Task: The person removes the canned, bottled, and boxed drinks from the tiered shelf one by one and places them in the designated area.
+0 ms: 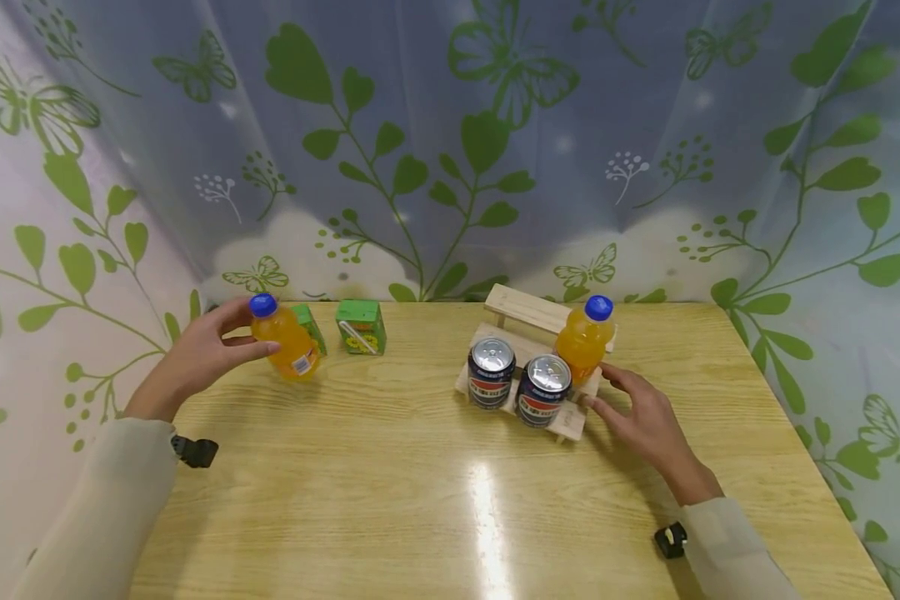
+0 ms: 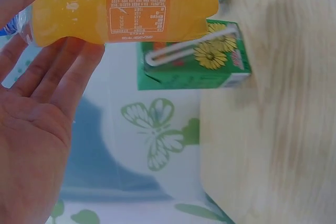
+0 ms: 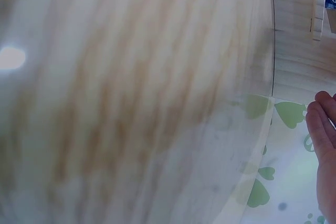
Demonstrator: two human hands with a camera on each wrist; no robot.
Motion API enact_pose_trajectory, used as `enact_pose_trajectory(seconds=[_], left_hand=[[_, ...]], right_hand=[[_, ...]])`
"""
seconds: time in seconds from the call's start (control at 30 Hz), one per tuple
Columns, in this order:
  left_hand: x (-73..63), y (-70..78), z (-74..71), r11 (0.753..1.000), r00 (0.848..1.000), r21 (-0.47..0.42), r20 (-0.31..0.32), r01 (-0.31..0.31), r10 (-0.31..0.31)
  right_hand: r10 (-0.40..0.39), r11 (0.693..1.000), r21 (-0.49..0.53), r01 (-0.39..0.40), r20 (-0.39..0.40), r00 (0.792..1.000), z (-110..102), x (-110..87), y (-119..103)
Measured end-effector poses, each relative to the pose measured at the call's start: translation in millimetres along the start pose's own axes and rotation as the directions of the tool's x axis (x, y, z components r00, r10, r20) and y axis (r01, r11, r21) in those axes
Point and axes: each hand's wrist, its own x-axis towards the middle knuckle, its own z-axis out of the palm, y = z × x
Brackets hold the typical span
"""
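Observation:
My left hand (image 1: 206,350) pinches an orange juice bottle (image 1: 288,346) with a blue cap near its top, thumb in front and fingers behind. The left wrist view shows the bottle (image 2: 136,6) lengthwise, overlapping a green juice box (image 2: 223,64). At the right stands a stepped wooden rack (image 1: 528,304) with two dark cola cans (image 1: 491,379) on its front tier. Behind them, a second orange juice bottle (image 1: 581,342) sits at the rack's right end. My right hand (image 1: 648,421) is at that end, thumb and fingertips right at the wood, fingers fairly straight.
Another green juice box (image 1: 362,327) with a straw stands toward the back of the wooden table (image 1: 390,483), right of the left-hand bottle. A leaf-and-butterfly patterned curtain (image 1: 420,167) rises behind the table and along both sides.

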Motion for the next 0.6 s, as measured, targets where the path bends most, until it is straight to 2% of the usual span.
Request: enact_pose_trajectory(seconds=[0.2,0.43,0.6], left_hand=[[-9.5,-11.3,3.8,1.0,1.0,-0.017,-0.021,0.014,-0.015],[-16.4,-25.7,10.0,0.996,0.997,-0.043,-0.02,0.074,-0.075],[-20.4,-36.7,14.8,0.996,0.998,-0.053,-0.019,0.067,-0.068]], right_hand=[[-0.012,1.0,-0.002,0.012,-0.004,1.0,-1,1.9,-1],[-0.011,1.0,-0.006,0.011,-0.004,1.0,0,3.6,-1],[-0.003,1.0,-0.006,0.003,0.004,1.0,0,3.8,-1]])
